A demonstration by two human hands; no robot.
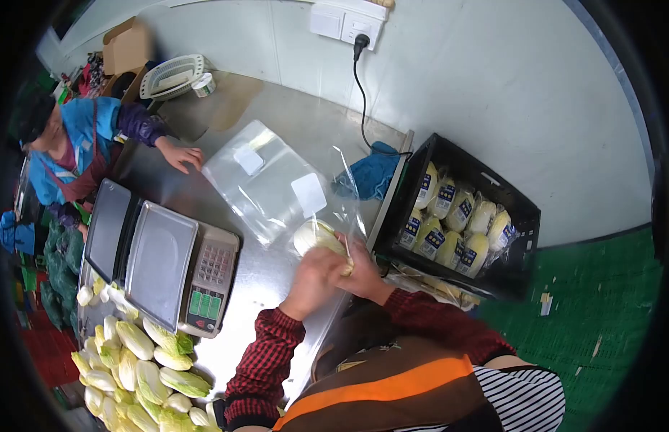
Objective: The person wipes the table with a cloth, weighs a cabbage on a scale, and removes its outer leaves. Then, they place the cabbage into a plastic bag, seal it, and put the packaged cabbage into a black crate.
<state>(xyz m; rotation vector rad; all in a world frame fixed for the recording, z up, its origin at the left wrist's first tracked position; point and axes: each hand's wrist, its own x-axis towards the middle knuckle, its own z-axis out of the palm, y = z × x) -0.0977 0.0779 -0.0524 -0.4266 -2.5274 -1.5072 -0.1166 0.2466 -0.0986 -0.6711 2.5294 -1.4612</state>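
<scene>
A pale cabbage (315,236) is between my two hands at the table's near right edge, partly within clear plastic film. My left hand (316,277) is closed at the cabbage's lower end, its fingers blurred. On the other side, my right hand (362,270) has its fingers wrapped round the cabbage and the film. Just beyond lies a stack of clear plastic bags (266,180) with white labels. To the left stands a scale (212,270) with a bare metal tray. A heap of small cabbages (136,338) lies below the scale.
A black crate (450,270) at the right holds several packed, labelled cabbages. Beside it lies a blue cloth (374,173). A black cable (361,93) hangs from a wall socket. Across the table, a person in blue reaches a hand (180,153) towards the bags.
</scene>
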